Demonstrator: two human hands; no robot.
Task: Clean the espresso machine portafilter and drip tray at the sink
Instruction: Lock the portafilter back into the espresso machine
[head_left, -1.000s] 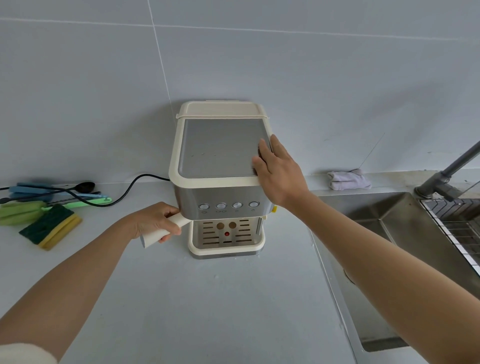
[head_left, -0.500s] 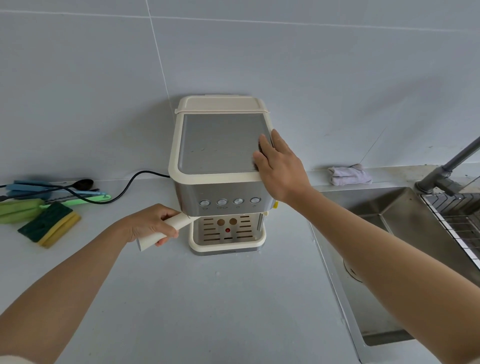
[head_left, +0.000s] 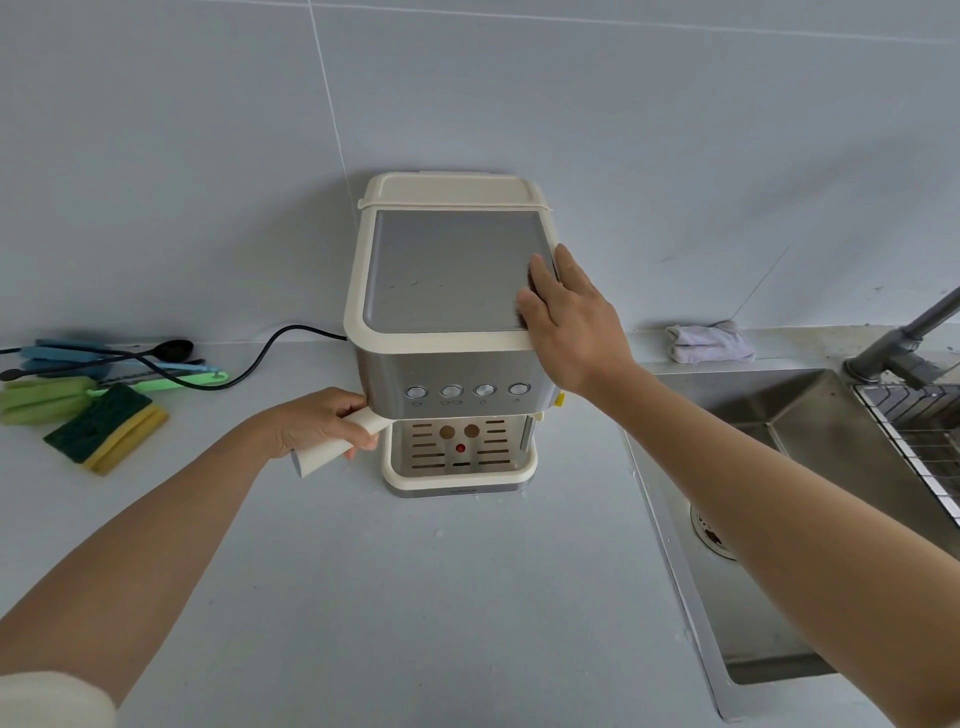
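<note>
Gripping the portafilter handle (head_left: 337, 451) as before, left hand (head_left: 317, 423) — right hand (head_left: 574, 317) stays flat on the espresso machine (head_left: 447, 291).

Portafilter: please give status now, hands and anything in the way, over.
Left hand shut on portafilter handle, still locked in machine. Right hand flat on machine top, bracing. Drip tray in place. Path to sink clear.

Espresso machine (head_left: 452, 332): tiny button icons, faint base mark, prob. unreadable.

Bare counter (head_left: 415, 597) in front, sink (head_left: 769, 597) right
</note>
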